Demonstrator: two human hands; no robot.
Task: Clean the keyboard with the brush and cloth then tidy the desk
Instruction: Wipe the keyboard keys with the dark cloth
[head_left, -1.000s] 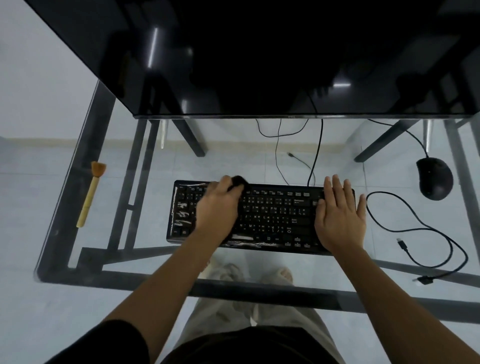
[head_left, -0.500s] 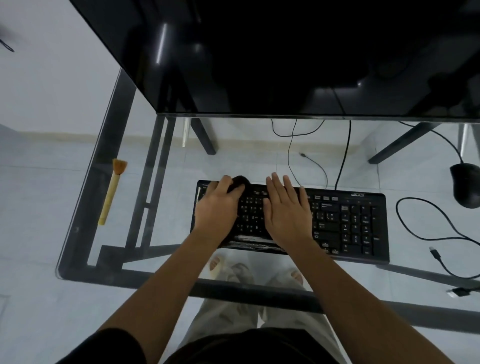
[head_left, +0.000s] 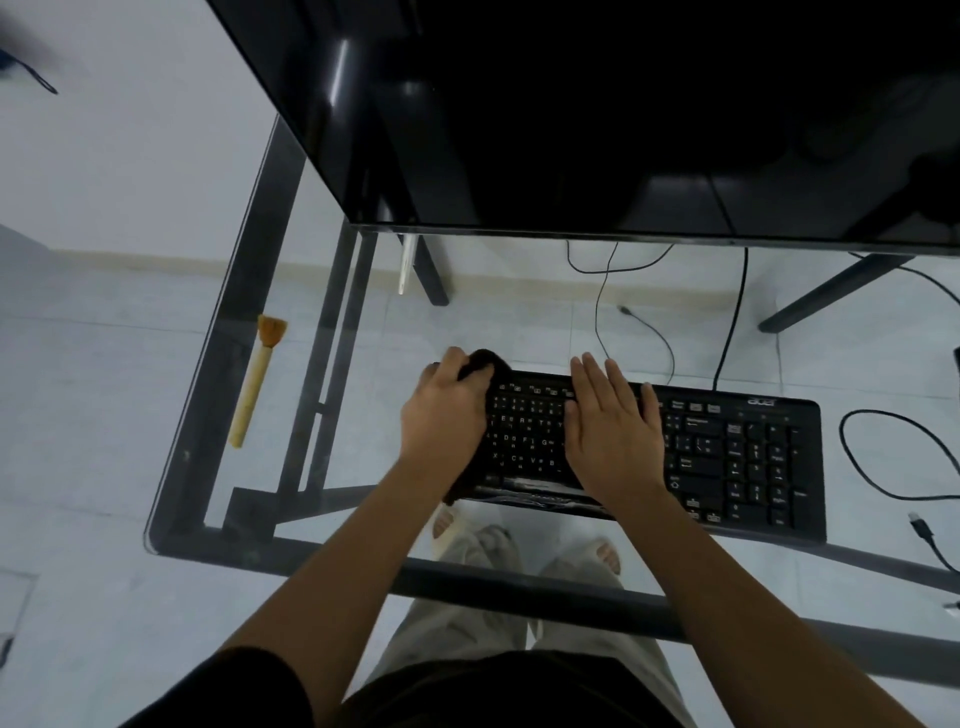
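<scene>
Right, left hand (head_left: 445, 423) is clenched around a dark cloth (head_left: 480, 364), pressed onto the left end of the black keyboard (head_left: 737, 457) at frame centre. Cloth bunches out past the fingertips at the keyboard's far-left corner, and a strip of it trails out under the wrist over the keyboard's near edge, so most of the fabric sits under the palm with bits showing at both ends. Right hand (head_left: 615, 441) holds nothing: flat, fingers spread slightly, palm down on the middle of the keyboard, just beside the left hand but not touching it. Keyboard lies a bit skewed on the glass desk (head_left: 291, 291), right end nearer the bottom of the frame; the numpad side is uncovered. Brush (head_left: 255, 383) with a pale wooden handle and orange-brown bristles lies on the desk at left of frame, well apart from both hands, bristles pointing toward the top of the frame. Loose black cable (head_left: 883, 467) loops on the glass at the right edge, near the keyboard's right end. Dark monitor (head_left: 623, 114) fills the upper frame.
</scene>
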